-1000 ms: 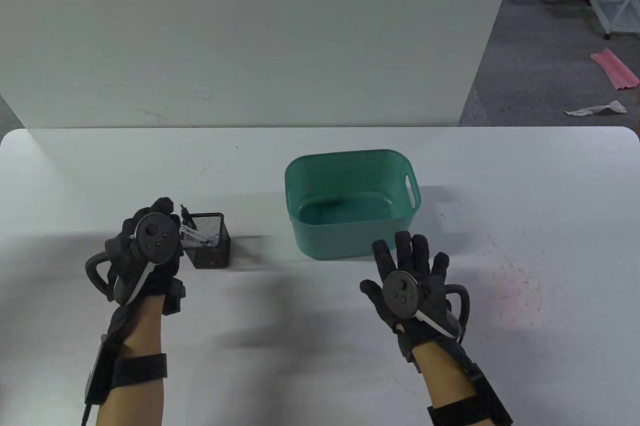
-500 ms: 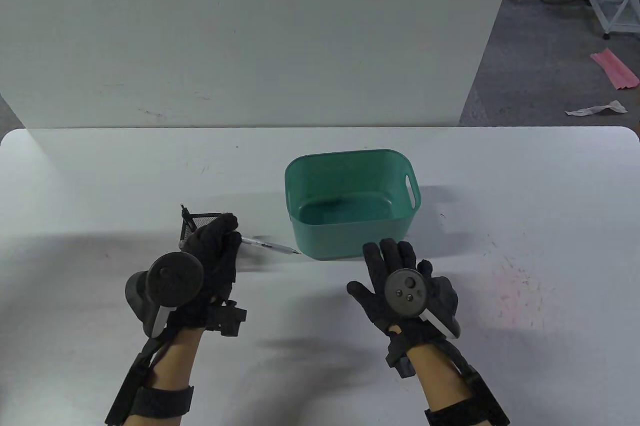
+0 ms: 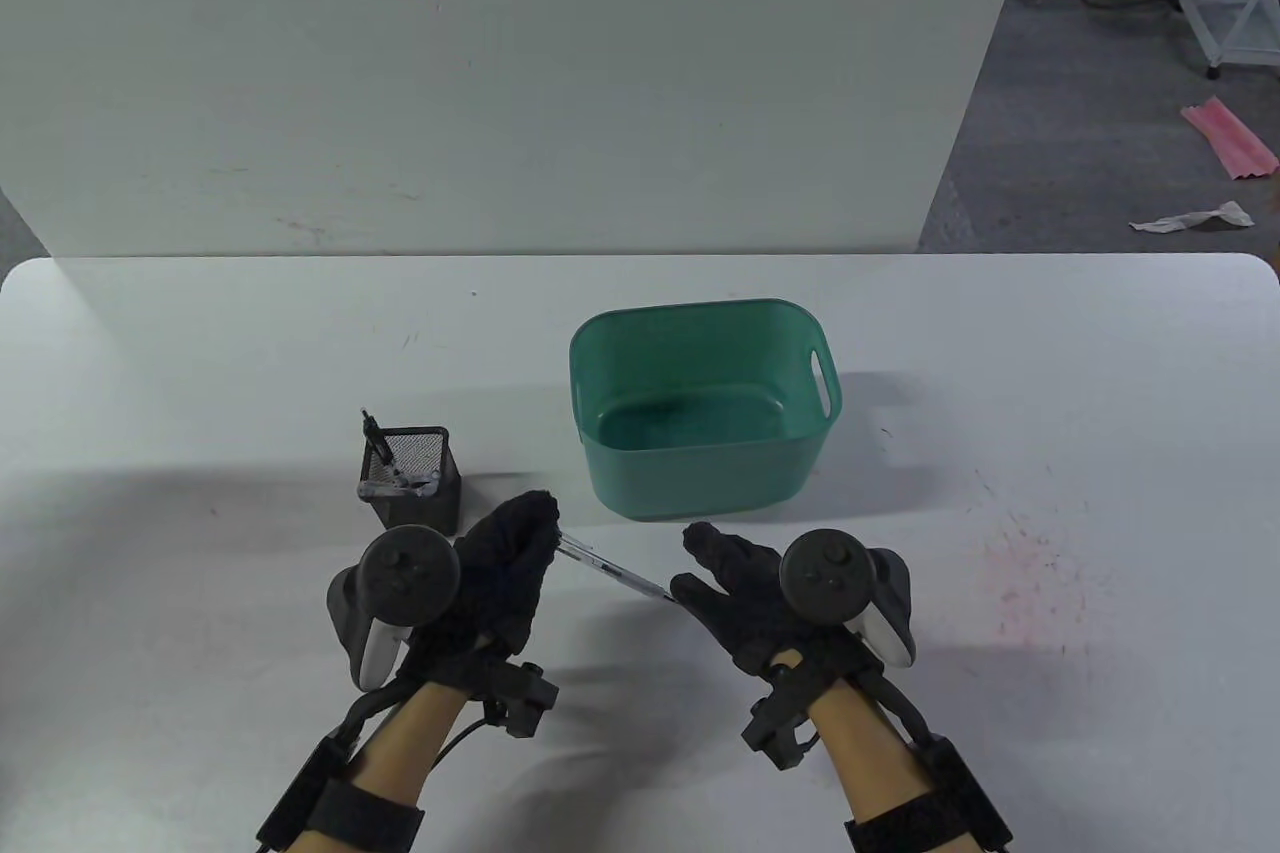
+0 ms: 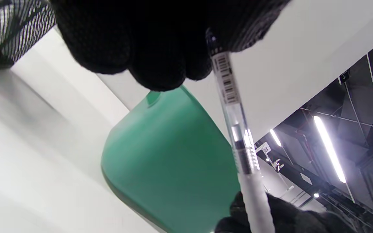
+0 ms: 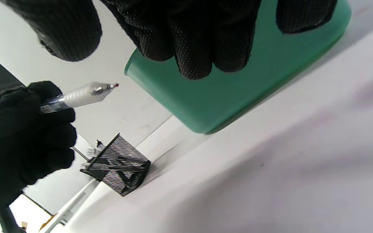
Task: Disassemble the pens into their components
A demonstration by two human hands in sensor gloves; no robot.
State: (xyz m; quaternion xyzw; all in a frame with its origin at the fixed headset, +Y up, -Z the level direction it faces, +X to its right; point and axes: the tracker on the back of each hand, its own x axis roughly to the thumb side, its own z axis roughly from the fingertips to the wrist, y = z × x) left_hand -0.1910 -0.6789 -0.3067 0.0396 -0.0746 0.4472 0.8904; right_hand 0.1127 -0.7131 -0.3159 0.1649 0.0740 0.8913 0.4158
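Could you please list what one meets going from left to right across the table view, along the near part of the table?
Left hand → pen → right hand. The mesh pen holder and green bin stand further back.

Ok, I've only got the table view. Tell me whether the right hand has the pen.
Observer: No. In the right wrist view the pen tip sits in free air, clear of the right hand.
Operator: Tell me which end the left hand holds.
Observer: The left hand grips the back end. The left wrist view shows a barcode label just past its fingers, then a white grip.
Operator: Give me the tip's state.
Observer: The point is out and shows red in the right wrist view.
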